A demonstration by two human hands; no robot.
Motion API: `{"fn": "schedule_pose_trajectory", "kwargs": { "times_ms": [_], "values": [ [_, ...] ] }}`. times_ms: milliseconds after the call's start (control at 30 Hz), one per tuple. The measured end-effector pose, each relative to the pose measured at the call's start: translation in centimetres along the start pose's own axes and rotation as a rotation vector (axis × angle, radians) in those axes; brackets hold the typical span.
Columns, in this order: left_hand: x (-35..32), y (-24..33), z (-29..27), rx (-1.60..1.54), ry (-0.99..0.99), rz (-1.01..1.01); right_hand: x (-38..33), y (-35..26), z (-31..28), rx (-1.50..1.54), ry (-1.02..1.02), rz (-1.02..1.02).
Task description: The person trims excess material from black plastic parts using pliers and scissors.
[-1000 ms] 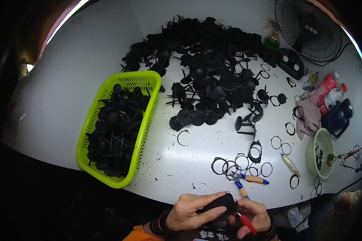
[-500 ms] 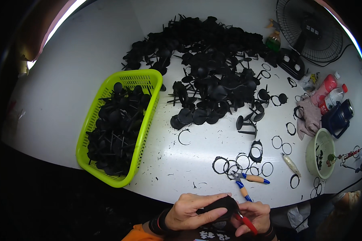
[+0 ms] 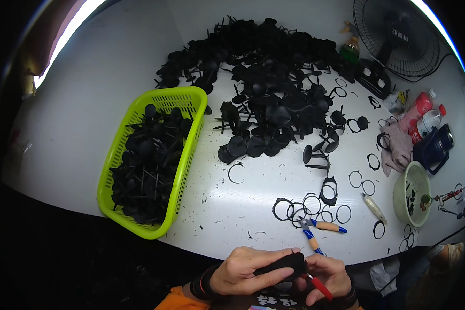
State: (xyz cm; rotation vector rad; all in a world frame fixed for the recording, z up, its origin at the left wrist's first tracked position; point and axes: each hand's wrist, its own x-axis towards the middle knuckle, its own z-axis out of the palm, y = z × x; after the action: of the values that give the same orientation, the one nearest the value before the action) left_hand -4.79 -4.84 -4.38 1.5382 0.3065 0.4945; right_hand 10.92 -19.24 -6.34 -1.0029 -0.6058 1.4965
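Close to my body at the table's front edge, my left hand (image 3: 238, 271) grips a black moulded part (image 3: 281, 265), fingers on top and thumb below. Its underside is partly hidden by the hand. Against the part's right end, my right hand (image 3: 331, 273) is closed round a red-handled tool (image 3: 320, 287). A short bit of metal shows above its handle; the tip is hidden, so I cannot tell its exact kind. Just beyond my right hand lie side cutters (image 3: 325, 226) with blue and tan handles, beside several thin black rings (image 3: 284, 208).
On the left stands a lime-green basket (image 3: 186, 170) full of black stemmed discs. A large heap (image 3: 274, 77) of similar parts covers the back. At right are a pale bowl (image 3: 422, 199), a cloth (image 3: 396, 147), a dark blue flask (image 3: 433, 150), bottles (image 3: 428, 124) and a fan (image 3: 398, 39).
The black part has tilted slightly in my left hand. My right hand and the red-handled tool have shifted a little to the right. Table objects stay put; the view shifts slightly.
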Motion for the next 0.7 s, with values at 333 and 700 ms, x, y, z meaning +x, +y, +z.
{"fn": "schedule_pose_trajectory", "kwargs": {
  "times_ms": [333,700],
  "values": [
    [-0.2,-1.0,-0.1,0.016,-0.039,0.077,0.0,0.3,0.0,-0.032,0.001,-0.103],
    [-0.3,-1.4,-0.2,0.004,-0.043,0.125,-0.2,0.6,0.3,-0.079,0.070,-0.157]
  ]
}}
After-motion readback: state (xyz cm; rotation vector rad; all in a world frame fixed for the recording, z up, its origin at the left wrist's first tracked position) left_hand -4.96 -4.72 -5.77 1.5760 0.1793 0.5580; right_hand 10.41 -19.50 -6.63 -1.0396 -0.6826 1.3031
